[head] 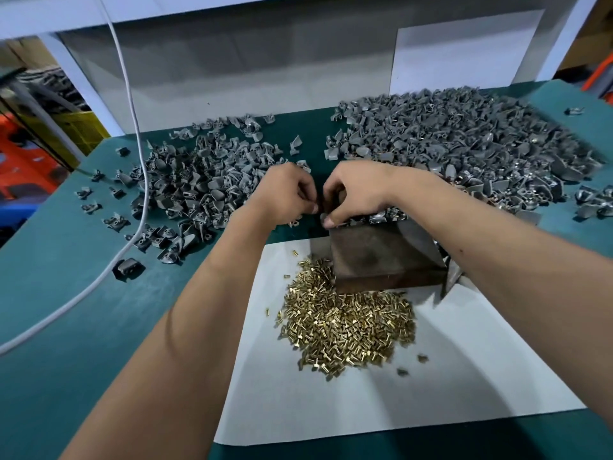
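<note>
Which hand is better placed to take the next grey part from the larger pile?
Probably the right hand: the larger pile of grey parts lies on its side, just beyond its wrist. The left hand would have to reach across. Both now pinch a small part.

Block (381, 260) on sheet (331, 403), rivets (348, 323) before it, left parts heap (199, 184), right parts heap (464, 137) behind.

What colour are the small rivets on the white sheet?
The rivets are brassy gold; head view.

Green worktop (66, 310) under even light; grey panel (232, 68) behind, framed by white posts (79, 84). White cable (132, 104) hanging at left; orange and yellow crates (23, 174) beyond.
</note>
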`<action>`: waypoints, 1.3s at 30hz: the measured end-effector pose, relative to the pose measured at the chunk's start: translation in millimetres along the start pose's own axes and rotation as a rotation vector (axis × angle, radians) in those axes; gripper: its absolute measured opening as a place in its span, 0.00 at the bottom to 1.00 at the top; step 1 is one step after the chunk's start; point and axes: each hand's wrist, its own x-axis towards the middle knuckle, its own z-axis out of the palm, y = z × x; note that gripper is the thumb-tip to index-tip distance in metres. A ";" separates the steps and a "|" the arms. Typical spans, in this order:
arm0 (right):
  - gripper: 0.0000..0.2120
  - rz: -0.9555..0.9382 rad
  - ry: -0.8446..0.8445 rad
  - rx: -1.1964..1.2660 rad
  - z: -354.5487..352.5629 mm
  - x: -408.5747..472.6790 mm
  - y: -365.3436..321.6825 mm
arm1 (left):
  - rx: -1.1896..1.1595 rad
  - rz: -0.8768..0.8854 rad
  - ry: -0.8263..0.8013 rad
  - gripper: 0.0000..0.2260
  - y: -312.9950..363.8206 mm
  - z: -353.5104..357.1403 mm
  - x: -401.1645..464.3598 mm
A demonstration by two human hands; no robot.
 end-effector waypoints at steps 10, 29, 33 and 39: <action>0.09 0.147 0.069 -0.096 -12.8 -19.8 26.5 | 0.032 -0.184 0.052 0.08 -21.0 -13.8 -16.4; 0.09 0.158 0.508 0.108 -3.2 -0.5 22.1 | 0.065 -0.216 0.274 0.11 31.3 22.0 109.1; 0.07 0.155 0.566 0.166 -8.4 7.7 25.5 | -0.008 -0.211 0.220 0.14 29.6 24.4 117.9; 0.07 0.272 0.676 0.372 -12.8 6.6 33.9 | -0.155 -0.251 0.228 0.06 13.6 23.7 112.4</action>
